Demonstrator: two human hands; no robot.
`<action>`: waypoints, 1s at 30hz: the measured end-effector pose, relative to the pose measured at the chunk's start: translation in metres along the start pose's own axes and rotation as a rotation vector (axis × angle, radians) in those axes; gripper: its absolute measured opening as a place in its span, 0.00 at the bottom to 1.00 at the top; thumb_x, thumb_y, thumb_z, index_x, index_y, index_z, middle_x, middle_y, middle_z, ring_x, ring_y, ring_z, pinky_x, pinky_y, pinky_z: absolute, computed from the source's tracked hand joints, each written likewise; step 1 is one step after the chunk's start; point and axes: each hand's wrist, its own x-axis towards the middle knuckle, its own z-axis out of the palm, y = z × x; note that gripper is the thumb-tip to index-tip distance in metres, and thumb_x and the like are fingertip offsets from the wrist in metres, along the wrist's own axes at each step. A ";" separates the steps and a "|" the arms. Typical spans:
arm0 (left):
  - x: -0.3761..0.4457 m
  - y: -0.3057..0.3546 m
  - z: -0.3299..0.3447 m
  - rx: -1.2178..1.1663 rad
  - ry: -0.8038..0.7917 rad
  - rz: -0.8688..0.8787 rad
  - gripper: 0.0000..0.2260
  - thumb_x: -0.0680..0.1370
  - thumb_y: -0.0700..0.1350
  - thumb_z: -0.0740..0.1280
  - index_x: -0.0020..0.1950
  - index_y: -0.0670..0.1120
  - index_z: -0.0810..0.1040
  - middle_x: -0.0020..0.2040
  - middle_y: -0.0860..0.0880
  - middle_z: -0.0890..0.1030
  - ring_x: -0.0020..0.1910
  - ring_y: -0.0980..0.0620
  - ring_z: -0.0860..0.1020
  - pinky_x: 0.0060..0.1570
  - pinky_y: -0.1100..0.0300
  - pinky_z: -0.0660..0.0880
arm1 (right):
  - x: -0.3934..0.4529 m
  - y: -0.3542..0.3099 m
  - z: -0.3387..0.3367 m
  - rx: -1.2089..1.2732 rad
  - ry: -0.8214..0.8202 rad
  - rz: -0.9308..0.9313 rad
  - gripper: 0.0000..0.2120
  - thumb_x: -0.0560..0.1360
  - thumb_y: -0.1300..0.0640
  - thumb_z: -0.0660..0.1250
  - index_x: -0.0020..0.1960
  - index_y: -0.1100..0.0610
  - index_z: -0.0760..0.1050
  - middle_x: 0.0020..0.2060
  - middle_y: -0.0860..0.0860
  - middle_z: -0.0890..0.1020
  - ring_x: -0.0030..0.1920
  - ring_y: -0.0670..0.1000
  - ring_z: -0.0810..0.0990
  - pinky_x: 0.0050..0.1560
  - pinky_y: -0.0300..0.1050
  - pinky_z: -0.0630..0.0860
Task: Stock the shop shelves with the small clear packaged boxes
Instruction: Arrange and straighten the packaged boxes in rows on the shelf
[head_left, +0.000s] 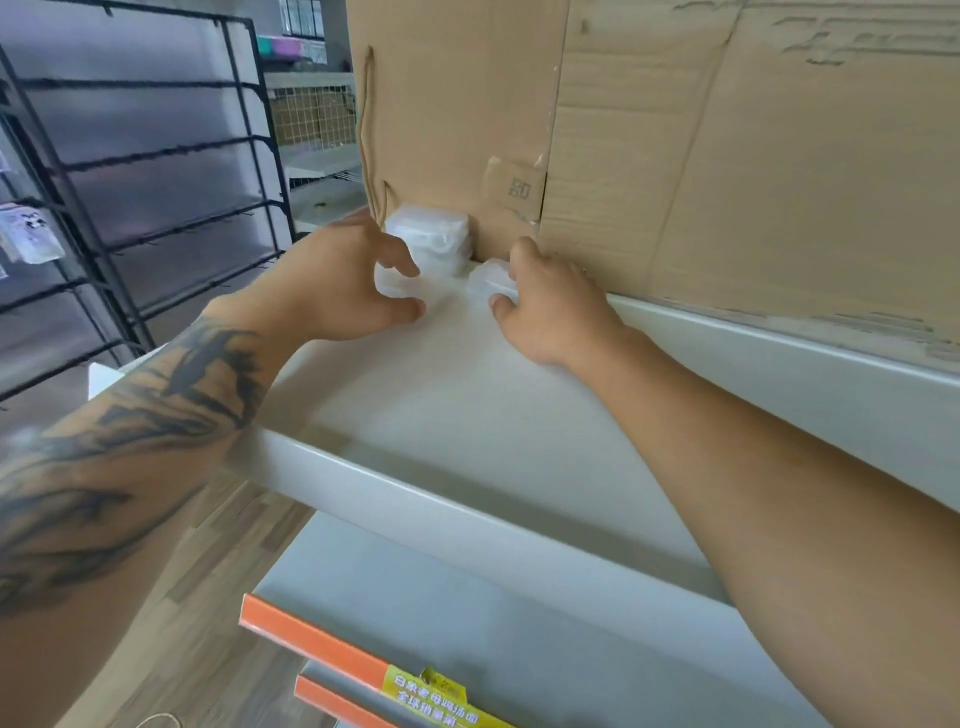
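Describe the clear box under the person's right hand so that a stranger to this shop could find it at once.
Start at the big cardboard sheet behind the white shelf. At its foot stands a stack of clear boxes. Just right of that stack, one clear box lies alone on the shelf, pinched by the right hand; the left hand grips another.

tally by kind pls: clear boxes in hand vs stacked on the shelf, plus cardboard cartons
Small clear plastic boxes held in hands: 2, one in the left hand (box), one in the right hand (box)
Stacks of clear plastic boxes at the back of the white shelf: 1 stack; count within it unclear
Brown cardboard cartons: 1
Total: 4
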 end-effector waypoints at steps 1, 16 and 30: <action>0.000 -0.001 0.001 -0.003 -0.007 0.002 0.18 0.73 0.56 0.76 0.61 0.54 0.82 0.63 0.48 0.78 0.66 0.46 0.74 0.60 0.57 0.67 | -0.001 0.001 -0.002 0.000 0.006 0.001 0.17 0.80 0.45 0.64 0.61 0.55 0.66 0.59 0.56 0.78 0.60 0.63 0.77 0.59 0.57 0.75; -0.002 0.001 0.001 -0.142 -0.044 0.027 0.15 0.71 0.56 0.78 0.55 0.57 0.79 0.55 0.50 0.81 0.50 0.48 0.76 0.53 0.57 0.69 | -0.042 0.011 -0.023 0.176 -0.005 0.138 0.24 0.74 0.41 0.72 0.65 0.49 0.70 0.60 0.49 0.77 0.58 0.53 0.77 0.53 0.46 0.73; -0.163 0.148 -0.024 -0.512 0.079 0.197 0.14 0.70 0.51 0.79 0.52 0.59 0.80 0.54 0.56 0.82 0.46 0.62 0.78 0.43 0.71 0.69 | -0.295 0.027 -0.109 0.187 0.248 0.199 0.23 0.75 0.42 0.72 0.67 0.46 0.73 0.62 0.49 0.78 0.63 0.52 0.76 0.62 0.47 0.73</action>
